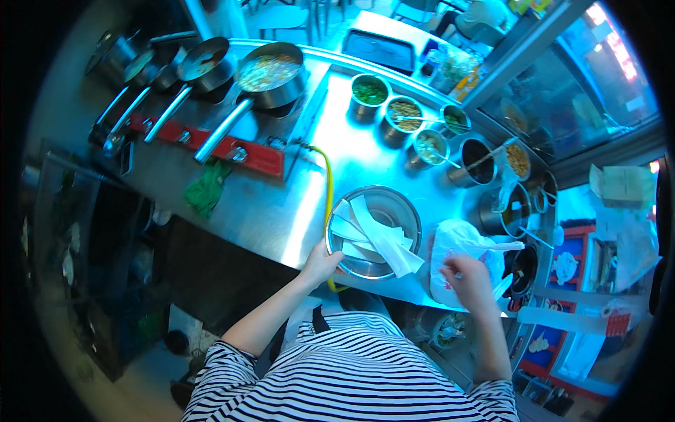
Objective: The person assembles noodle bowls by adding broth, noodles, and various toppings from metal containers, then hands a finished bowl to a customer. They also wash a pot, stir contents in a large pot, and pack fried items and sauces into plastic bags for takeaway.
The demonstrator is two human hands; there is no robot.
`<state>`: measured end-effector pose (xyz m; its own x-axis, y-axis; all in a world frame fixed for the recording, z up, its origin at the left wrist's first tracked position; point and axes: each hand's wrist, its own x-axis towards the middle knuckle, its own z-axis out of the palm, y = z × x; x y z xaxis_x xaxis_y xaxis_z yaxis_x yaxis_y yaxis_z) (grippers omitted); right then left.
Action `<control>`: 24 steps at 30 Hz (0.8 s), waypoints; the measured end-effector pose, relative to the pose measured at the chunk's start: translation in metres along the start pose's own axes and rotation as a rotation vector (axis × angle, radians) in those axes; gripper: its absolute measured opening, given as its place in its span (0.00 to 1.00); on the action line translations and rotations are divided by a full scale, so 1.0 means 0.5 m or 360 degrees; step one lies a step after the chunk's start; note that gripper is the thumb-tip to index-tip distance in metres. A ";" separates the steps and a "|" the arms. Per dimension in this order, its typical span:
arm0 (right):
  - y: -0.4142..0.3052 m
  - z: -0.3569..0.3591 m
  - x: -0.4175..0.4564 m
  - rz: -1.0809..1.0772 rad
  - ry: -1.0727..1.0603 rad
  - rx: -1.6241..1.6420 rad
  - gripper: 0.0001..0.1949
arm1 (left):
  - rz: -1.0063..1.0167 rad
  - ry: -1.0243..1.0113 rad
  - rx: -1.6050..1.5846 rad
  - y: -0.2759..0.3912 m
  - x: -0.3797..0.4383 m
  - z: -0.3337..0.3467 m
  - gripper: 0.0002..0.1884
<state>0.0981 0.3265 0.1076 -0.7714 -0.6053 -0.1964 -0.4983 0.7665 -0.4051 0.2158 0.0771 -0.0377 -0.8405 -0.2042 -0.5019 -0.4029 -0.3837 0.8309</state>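
My left hand [320,262] grips the near left rim of a round metal bowl [416,216] at the edge of the steel counter. Inside the bowl lie several flat, pale strips [377,235], some crossing over the rim on the right. My right hand [466,277] is over the near part of a white plastic bag [459,237] to the right of the bowl. Its fingers are curled; whether they touch or hold the bag cannot be made out. A yellow hose [330,179] runs behind the bowl's left side and down past the counter edge.
Saucepans [274,95] with long handles stand on a red-fronted stove [263,158] at the left. A green cloth [206,190] hangs at the counter's front. Metal containers of food [403,124] line the back and right. A wok-like dark pan [522,269] is beyond the bag.
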 end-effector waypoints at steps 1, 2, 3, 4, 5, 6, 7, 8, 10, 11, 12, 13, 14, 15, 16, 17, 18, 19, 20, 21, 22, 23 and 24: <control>-0.048 0.027 0.027 -0.0234 0.0080 0.0221 0.11 | -0.0047 0.0041 -0.0007 -0.003 -0.024 -0.015 0.18; -0.096 0.068 0.048 -0.0378 0.0128 0.0166 0.10 | -0.0085 0.0095 -0.0016 -0.006 -0.050 -0.033 0.18; -0.136 0.116 0.069 -0.0532 0.0185 0.0125 0.10 | -0.0116 0.0162 -0.0020 -0.006 -0.079 -0.056 0.17; -0.161 0.168 0.088 -0.0596 0.0101 0.0079 0.09 | -0.0164 0.0207 0.0002 -0.002 -0.109 -0.077 0.18; -0.181 0.222 0.107 -0.0661 0.0021 0.0031 0.08 | -0.0166 0.0311 0.0017 0.003 -0.138 -0.096 0.18; -0.205 0.265 0.126 -0.0728 -0.0046 0.0044 0.07 | -0.0150 0.0406 0.0012 -0.017 -0.165 -0.129 0.17; -0.232 0.302 0.145 -0.0790 -0.0108 0.0043 0.06 | -0.0131 0.0488 0.0001 -0.021 -0.188 -0.159 0.17; -0.265 0.335 0.161 -0.0847 -0.0169 0.0040 0.05 | -0.0186 0.0612 -0.0011 -0.019 -0.214 -0.187 0.17; -0.350 0.384 0.191 -0.0937 -0.0301 -0.0044 0.03 | -0.0180 0.0798 -0.0250 -0.059 -0.250 -0.263 0.17; -0.396 0.409 0.206 -0.0969 -0.0355 -0.0093 0.03 | -0.0185 0.0871 -0.0314 -0.066 -0.266 -0.302 0.17; -0.442 0.447 0.223 -0.1060 -0.0292 -0.0156 0.03 | -0.0227 0.0937 -0.0343 -0.085 -0.275 -0.352 0.17; -0.497 0.465 0.238 -0.1148 -0.0202 -0.0080 0.03 | -0.0245 0.0996 -0.0382 -0.082 -0.283 -0.397 0.17; -0.559 0.483 0.255 -0.1226 -0.0109 0.0003 0.04 | -0.0228 0.1053 -0.0456 -0.070 -0.289 -0.448 0.17; -0.616 0.501 0.274 -0.1292 -0.0018 0.0077 0.05 | -0.0215 0.1095 -0.0536 -0.047 -0.291 -0.492 0.17; -0.671 0.518 0.296 -0.1361 0.0013 0.0206 0.05 | -0.0196 0.1139 -0.0545 -0.025 -0.286 -0.548 0.17; -0.727 0.534 0.321 -0.1416 0.0053 0.0337 0.05 | -0.0180 0.1172 -0.0541 0.002 -0.281 -0.613 0.17; -0.773 0.556 0.348 -0.1451 0.0085 0.0452 0.06 | -0.0181 0.1183 -0.0545 0.017 -0.268 -0.676 0.17; -0.813 0.559 0.379 -0.1447 0.0151 0.0558 0.06 | -0.0051 0.1251 -0.0663 0.017 -0.233 -0.747 0.13; -0.846 0.555 0.401 -0.1390 0.0103 0.0727 0.06 | 0.0184 0.1104 -0.0693 0.023 -0.195 -0.828 0.08; -0.868 0.553 0.412 -0.1290 0.0060 0.0880 0.05 | 0.0131 0.1248 -0.0750 0.026 -0.146 -0.907 0.10; -0.875 0.575 0.419 -0.1248 -0.0017 0.0801 0.04 | 0.0119 0.1245 -0.1014 0.024 -0.092 -0.992 0.10; -0.864 0.597 0.420 -0.1172 -0.0075 0.0722 0.03 | 0.0381 0.1221 -0.1008 0.019 -0.057 -1.054 0.10; -0.842 0.594 0.408 -0.1008 -0.0306 0.0658 0.03 | 0.0458 0.1176 -0.1112 0.026 -0.019 -1.106 0.11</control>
<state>0.2680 -0.1831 -0.0271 -0.2884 -0.9563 0.0476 -0.6037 0.1431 -0.7842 0.4188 -0.4240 -0.1550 -0.3473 -0.7771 -0.5248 0.2720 -0.6191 0.7367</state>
